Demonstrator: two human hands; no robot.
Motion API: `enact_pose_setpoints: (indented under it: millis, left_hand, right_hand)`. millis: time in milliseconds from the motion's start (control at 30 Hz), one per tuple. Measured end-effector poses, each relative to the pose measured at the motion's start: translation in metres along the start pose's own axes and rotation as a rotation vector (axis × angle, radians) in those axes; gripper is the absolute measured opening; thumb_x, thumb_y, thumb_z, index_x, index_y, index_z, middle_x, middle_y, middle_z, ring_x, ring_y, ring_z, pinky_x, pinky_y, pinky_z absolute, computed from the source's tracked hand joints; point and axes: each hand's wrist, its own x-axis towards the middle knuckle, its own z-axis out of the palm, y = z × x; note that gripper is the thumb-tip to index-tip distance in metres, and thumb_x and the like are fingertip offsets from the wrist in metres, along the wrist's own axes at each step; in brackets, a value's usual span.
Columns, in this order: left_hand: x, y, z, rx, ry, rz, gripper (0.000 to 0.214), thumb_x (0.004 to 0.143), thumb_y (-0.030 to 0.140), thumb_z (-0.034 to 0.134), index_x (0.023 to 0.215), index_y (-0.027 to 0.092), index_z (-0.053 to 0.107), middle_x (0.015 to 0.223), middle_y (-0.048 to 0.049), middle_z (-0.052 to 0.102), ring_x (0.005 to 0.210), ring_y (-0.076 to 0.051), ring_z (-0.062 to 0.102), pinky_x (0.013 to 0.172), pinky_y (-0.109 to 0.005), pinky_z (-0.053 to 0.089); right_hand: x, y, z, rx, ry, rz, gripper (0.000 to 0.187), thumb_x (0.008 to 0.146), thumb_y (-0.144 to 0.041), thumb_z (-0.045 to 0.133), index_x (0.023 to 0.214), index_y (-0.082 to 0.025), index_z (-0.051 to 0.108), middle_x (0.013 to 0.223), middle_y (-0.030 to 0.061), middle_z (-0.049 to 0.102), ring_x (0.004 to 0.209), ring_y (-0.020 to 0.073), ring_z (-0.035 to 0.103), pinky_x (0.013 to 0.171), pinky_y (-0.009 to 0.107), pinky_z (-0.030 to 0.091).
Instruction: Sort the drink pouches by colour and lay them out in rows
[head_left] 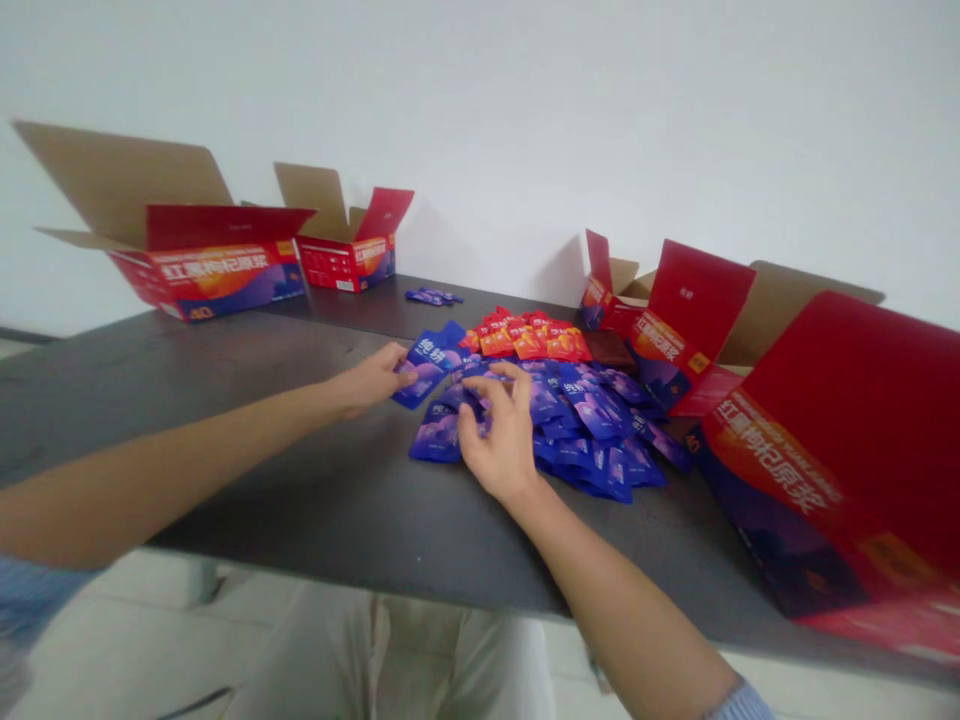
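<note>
My left hand (379,380) pinches the edge of a blue-purple sachet (427,362), lifted at the left side of a heap. My right hand (501,430) rests over the near left part of that heap of blue sachets (600,405), thumb and fingers apart and curved. Its fingertips are at the sachets, and I see none gripped in it. One blue sachet (436,434) lies just left of my right thumb. Directly behind the blue heap is a pile of red-orange sachets (529,336).
Open red cartons stand at the back left (225,275) and behind it (349,262). More open cartons line the right side, the nearest one (787,490) large and close to the table's front edge. A few blue sachets (433,296) lie near the wall on the dark table (315,500).
</note>
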Motion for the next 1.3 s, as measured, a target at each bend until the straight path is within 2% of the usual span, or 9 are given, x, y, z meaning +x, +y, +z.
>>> enact_pose_setpoints:
  millis: [67, 167, 333, 433, 567, 767, 900, 1100, 1300]
  left_hand:
    - [-0.016, 0.013, 0.025, -0.077, -0.08, 0.05, 0.047, 0.066, 0.048, 0.081, 0.099, 0.022, 0.061, 0.094, -0.004, 0.07, 0.093, -0.026, 0.069, 0.083, -0.041, 0.058]
    - [-0.034, 0.028, 0.057, -0.178, -0.136, 0.102, 0.039, 0.068, 0.042, 0.08, 0.097, 0.025, 0.06, 0.099, -0.004, 0.069, 0.102, -0.026, 0.069, 0.087, -0.041, 0.058]
    - [-0.049, 0.036, 0.09, -0.433, -0.196, 0.098, 0.043, 0.064, 0.032, 0.084, 0.098, 0.024, 0.059, 0.099, -0.0024, 0.07, 0.093, -0.021, 0.071, 0.083, -0.036, 0.059]
    - [-0.055, 0.035, 0.099, -0.421, -0.235, 0.047, 0.04, 0.065, 0.032, 0.086, 0.096, 0.024, 0.062, 0.093, -0.0021, 0.072, 0.082, -0.02, 0.072, 0.072, -0.034, 0.06]
    - [-0.064, 0.033, 0.103, -0.297, -0.421, 0.039, 0.022, 0.072, 0.034, 0.083, 0.081, 0.022, 0.068, 0.074, -0.0047, 0.073, 0.069, -0.022, 0.071, 0.065, -0.035, 0.058]
    - [-0.075, 0.039, 0.091, -0.237, -0.407, 0.129, 0.013, 0.078, 0.034, 0.074, 0.07, 0.025, 0.073, 0.072, -0.0067, 0.075, 0.067, -0.023, 0.072, 0.071, -0.039, 0.06]
    - [-0.079, 0.041, 0.083, -0.234, -0.462, 0.132, 0.013, 0.078, 0.034, 0.072, 0.079, 0.022, 0.076, 0.079, -0.0073, 0.078, 0.069, -0.022, 0.074, 0.068, -0.035, 0.06]
    - [-0.088, 0.04, 0.094, -0.139, -0.336, 0.186, 0.02, 0.081, 0.032, 0.068, 0.069, 0.016, 0.068, 0.064, -0.0048, 0.072, 0.058, -0.017, 0.07, 0.06, -0.026, 0.057]
    - [-0.084, 0.036, 0.092, -0.189, -0.058, 0.215, 0.036, 0.083, 0.039, 0.065, 0.055, 0.018, 0.056, 0.045, 0.0006, 0.058, 0.039, -0.011, 0.053, 0.043, -0.02, 0.044]
  right_hand:
    - [-0.001, 0.002, 0.001, 0.041, 0.022, 0.042, 0.039, 0.088, -0.028, 0.06, 0.126, -0.018, 0.056, 0.136, 0.0161, 0.047, 0.103, 0.0207, 0.062, 0.091, 0.039, 0.058]
    - [0.0, 0.005, 0.0, 0.009, 0.137, 0.077, 0.048, 0.087, -0.035, 0.062, 0.127, -0.019, 0.044, 0.13, 0.0159, 0.048, 0.12, 0.0257, 0.055, 0.101, 0.044, 0.054]
    - [0.009, 0.012, -0.006, -0.057, 0.333, 0.222, 0.038, 0.092, -0.032, 0.056, 0.123, -0.02, 0.037, 0.124, 0.0154, 0.05, 0.122, 0.0255, 0.054, 0.108, 0.045, 0.047]
    - [0.014, 0.015, -0.013, -0.05, 0.401, 0.21, 0.033, 0.097, -0.03, 0.051, 0.124, -0.02, 0.035, 0.124, 0.0151, 0.051, 0.118, 0.0231, 0.057, 0.104, 0.042, 0.049]
    - [0.019, 0.013, -0.022, -0.001, 0.427, 0.166, 0.038, 0.1, -0.035, 0.053, 0.131, -0.021, 0.036, 0.111, 0.0082, 0.054, 0.098, 0.0176, 0.06, 0.091, 0.034, 0.053]
    - [0.02, 0.01, -0.027, 0.087, 0.428, 0.171, 0.049, 0.1, -0.041, 0.06, 0.14, -0.022, 0.039, 0.099, 0.0021, 0.053, 0.082, 0.0135, 0.056, 0.079, 0.029, 0.052]
    - [0.017, 0.008, -0.025, 0.148, 0.369, 0.149, 0.057, 0.098, -0.047, 0.064, 0.143, -0.025, 0.038, 0.096, 0.0012, 0.054, 0.074, 0.0129, 0.054, 0.072, 0.028, 0.05]
    - [0.016, 0.008, -0.027, 0.227, 0.231, 0.188, 0.069, 0.093, -0.055, 0.071, 0.146, -0.026, 0.037, 0.098, 0.0031, 0.062, 0.077, 0.0165, 0.058, 0.072, 0.03, 0.05]
    - [0.017, 0.007, -0.024, 0.192, -0.167, 0.244, 0.041, 0.09, -0.059, 0.069, 0.103, -0.02, 0.062, 0.087, 0.0017, 0.067, 0.075, 0.0169, 0.061, 0.07, 0.029, 0.049]
